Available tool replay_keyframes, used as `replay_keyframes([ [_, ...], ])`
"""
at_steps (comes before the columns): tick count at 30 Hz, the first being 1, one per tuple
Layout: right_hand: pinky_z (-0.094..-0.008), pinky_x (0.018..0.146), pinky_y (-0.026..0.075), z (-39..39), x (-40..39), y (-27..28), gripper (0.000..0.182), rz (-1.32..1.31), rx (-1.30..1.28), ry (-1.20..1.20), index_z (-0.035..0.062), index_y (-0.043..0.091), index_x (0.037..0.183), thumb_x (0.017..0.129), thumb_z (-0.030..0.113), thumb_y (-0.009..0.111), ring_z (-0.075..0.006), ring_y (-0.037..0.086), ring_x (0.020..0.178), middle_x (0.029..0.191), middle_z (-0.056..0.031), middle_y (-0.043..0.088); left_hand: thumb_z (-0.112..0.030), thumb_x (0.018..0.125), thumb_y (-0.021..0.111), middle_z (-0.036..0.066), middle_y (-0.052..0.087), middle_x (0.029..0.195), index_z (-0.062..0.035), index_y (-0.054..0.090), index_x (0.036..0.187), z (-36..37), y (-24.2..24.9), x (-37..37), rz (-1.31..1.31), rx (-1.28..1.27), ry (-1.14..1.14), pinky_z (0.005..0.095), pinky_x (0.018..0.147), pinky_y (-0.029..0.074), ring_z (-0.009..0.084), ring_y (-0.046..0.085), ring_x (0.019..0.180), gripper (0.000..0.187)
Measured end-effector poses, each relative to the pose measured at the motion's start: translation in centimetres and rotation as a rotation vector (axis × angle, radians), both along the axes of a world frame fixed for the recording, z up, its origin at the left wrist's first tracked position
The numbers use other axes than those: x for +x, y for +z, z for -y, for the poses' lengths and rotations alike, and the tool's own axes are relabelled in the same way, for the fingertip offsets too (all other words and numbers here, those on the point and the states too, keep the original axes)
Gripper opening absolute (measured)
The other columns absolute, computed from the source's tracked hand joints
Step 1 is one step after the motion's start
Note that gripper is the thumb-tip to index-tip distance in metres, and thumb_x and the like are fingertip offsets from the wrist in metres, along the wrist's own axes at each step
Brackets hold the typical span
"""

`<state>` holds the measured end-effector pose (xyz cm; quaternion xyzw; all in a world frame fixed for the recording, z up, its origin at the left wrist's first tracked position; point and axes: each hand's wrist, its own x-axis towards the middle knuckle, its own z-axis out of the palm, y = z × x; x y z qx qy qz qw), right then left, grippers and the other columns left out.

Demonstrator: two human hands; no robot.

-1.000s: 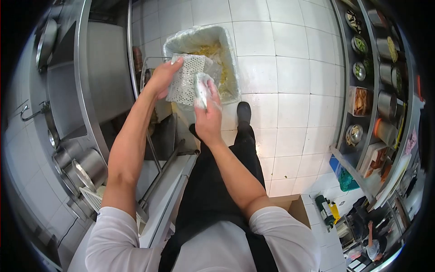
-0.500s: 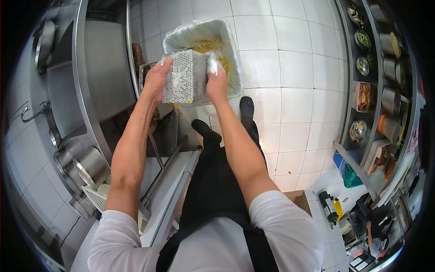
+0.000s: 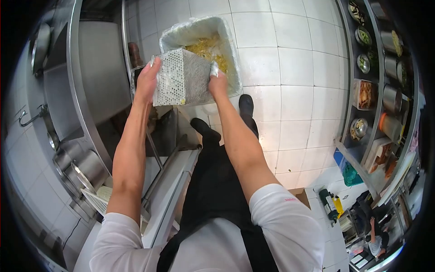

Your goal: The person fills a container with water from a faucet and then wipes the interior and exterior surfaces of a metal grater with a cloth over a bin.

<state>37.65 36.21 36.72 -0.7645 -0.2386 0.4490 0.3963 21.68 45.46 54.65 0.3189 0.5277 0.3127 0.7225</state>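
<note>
My left hand (image 3: pixel 147 79) grips the left side of a perforated metal basket (image 3: pixel 171 77), a box-shaped strainer with wet, grimy faces. On its other side, my right hand (image 3: pixel 218 83) holds the edge. Something white, perhaps foam or residue, covers the tips of both hands. The basket is tilted over a white-lined waste bin (image 3: pixel 170 40). Yellowish food scraps (image 3: pixel 204 45) lie inside the bin, beyond the basket. I cannot see into the basket's opening.
Left of me runs a steel sink counter (image 3: pixel 102 59) with a metal rail. Stacked pots (image 3: pixel 90 165) stand nearer. On the right, a shelf holds bowls and a tub of orange-brown food (image 3: pixel 365 94). Another person (image 3: pixel 377 242) is at the lower right. White tiles cover the floor.
The basket has moved slightly left and turned, so more of its right-hand face shows. Both hands keep hold of it, my left hand shifting left with it.
</note>
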Motion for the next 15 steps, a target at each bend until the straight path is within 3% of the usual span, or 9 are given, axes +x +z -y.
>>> replay_keyframes([
  [1,-0.0411,0.083,0.047,1.0,-0.5,0.2,0.031,0.073,0.081,0.013,-0.0018,0.065,0.109,0.084,0.013,0.056,-0.0386,0.064,0.095,0.099,-0.0251,0.067,-0.031,0.102,0.052,0.005,0.066,0.111,-0.0005,0.056,0.125,-0.1,-0.5,-0.1,0.012,-0.008,0.018,0.0274,0.086,0.049,0.0132,0.063,0.096,0.039],
  [4,-0.0386,0.086,0.045,3.4,-0.3,5.8,0.034,-0.149,0.104,0.084,-0.0028,0.063,0.115,0.085,0.011,0.055,-0.0354,0.063,0.098,0.101,-0.0208,0.068,-0.03,0.102,0.053,0.005,0.066,0.112,-0.0009,0.057,0.123,-0.4,-2.9,-0.3,0.092,-0.017,0.056,0.0272,0.085,0.05,0.0134,0.064,0.096,0.037],
  [7,-0.0354,0.094,0.043,4.3,0.9,11.8,0.039,-0.43,0.245,0.053,-0.0044,0.059,0.122,0.086,0.008,0.053,-0.0322,0.06,0.109,0.114,-0.0182,0.066,-0.031,0.101,0.055,0.006,0.068,0.108,-0.0003,0.058,0.121,-0.3,-1.9,1.2,0.044,-0.075,0.108,0.0281,0.082,0.052,0.0145,0.066,0.091,0.037],
  [10,-0.0343,0.104,0.038,4.7,1.7,15.2,0.04,-0.197,0.486,0.16,-0.0054,0.056,0.127,0.089,0.006,0.052,-0.0301,0.054,0.123,0.127,-0.0179,0.061,-0.031,0.1,0.057,0.007,0.069,0.105,0.0005,0.059,0.119,-1.0,-2.6,1.2,0.054,-0.134,0.151,0.0301,0.082,0.054,0.0165,0.067,0.089,0.037],
  [15,-0.0376,0.111,0.033,4.0,2.3,13.7,0.04,-0.029,0.555,0.155,-0.0033,0.056,0.129,0.089,0.004,0.054,-0.0328,0.047,0.132,0.138,-0.0193,0.054,-0.028,0.102,0.051,0.011,0.067,0.111,-0.0013,0.056,0.122,-0.9,-2.0,2.9,0.238,-0.31,0.167,0.0384,0.088,0.055,0.0231,0.067,0.097,0.034],
])
